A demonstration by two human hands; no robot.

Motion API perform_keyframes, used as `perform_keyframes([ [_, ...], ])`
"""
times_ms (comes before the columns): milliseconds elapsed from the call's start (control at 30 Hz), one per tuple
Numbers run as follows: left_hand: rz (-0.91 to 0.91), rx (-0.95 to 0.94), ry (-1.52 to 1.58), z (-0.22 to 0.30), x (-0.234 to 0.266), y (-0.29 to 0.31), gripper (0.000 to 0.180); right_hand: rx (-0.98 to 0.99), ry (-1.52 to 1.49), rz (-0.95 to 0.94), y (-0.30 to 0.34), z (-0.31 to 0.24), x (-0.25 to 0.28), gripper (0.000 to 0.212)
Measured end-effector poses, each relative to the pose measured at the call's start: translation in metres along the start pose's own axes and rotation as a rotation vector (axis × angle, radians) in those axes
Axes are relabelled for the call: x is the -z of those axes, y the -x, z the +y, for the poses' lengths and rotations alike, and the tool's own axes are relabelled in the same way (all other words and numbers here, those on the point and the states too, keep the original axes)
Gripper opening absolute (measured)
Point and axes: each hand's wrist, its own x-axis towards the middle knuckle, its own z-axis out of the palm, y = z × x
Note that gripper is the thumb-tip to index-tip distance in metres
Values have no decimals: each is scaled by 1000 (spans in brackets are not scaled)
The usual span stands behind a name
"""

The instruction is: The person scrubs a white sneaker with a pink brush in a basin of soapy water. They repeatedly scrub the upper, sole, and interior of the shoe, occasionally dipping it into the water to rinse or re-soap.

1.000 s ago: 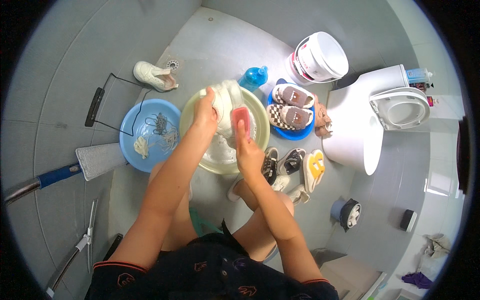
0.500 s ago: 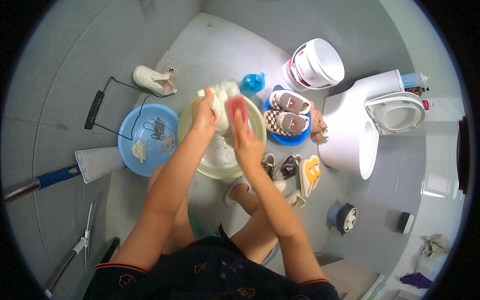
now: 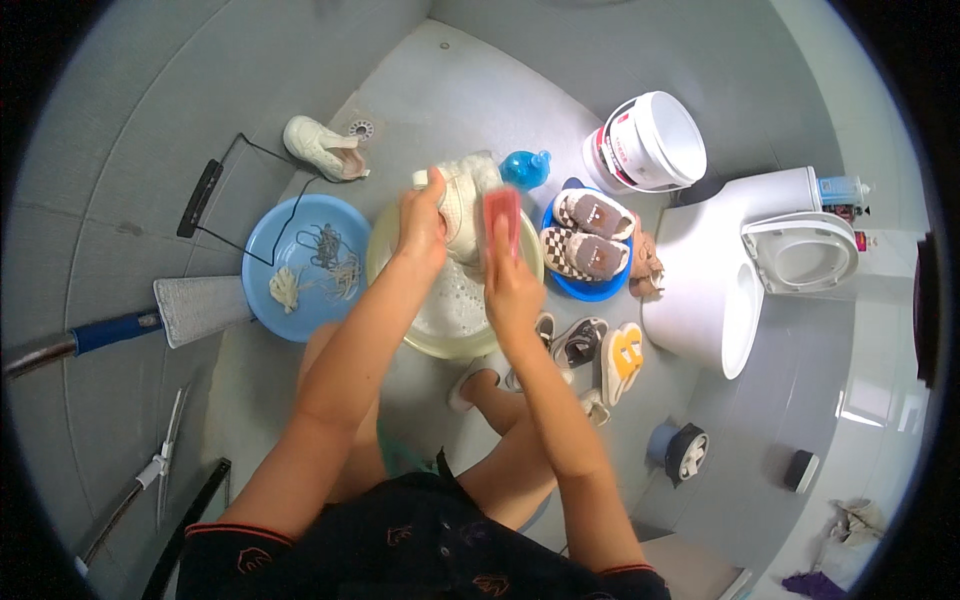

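Over a pale yellow-green basin [image 3: 438, 349] of sudsy water, my left hand [image 3: 422, 228] grips a cream-white shoe [image 3: 461, 218], thumb on top. My right hand [image 3: 513, 292] is wrapped around a pink scrubbing brush [image 3: 501, 214], slightly blurred, held along the shoe's right side. Its bristles are hidden, so contact with the shoe is hard to make out. White foam covers the far end of the shoe. A matching cream shoe [image 3: 322, 146] rests by the floor drain at the far left. Grey and off-white shoelaces [image 3: 338, 262] lie in a light blue basin [image 3: 262, 240].
Past the basin stands a blue bottle [image 3: 526, 169]. Checkered slippers [image 3: 594, 253] sit in a blue tub [image 3: 583, 291], near a white bucket [image 3: 626, 150] and a toilet [image 3: 700, 290]. Yellow sandals [image 3: 622, 362] are on the floor at right. A flat mop [image 3: 202, 311] is at left.
The whole view has shifted a little, so things appear further right. Both hands keep their holds on the shoe and the brush, which stay over the basin.
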Motion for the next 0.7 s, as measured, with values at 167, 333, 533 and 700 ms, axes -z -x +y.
perform_keyframes([
  [167, 1, -52, -32, 5, -6, 3, 37, -44, -1, -115, 25, 3, 9, 60],
  [333, -11, 6, -245, -5, 9, 11, 32, -17, -87, 69, -42, -26, 15, 59],
  [533, 10, -16, -175, 3, -3, 9, 32, -49, -52, -96, 35, -10, 10, 58],
  [700, -63, -30, -234, -11, 8, 6, 32, -70, -91, -7, -19, -23, 21, 62],
])
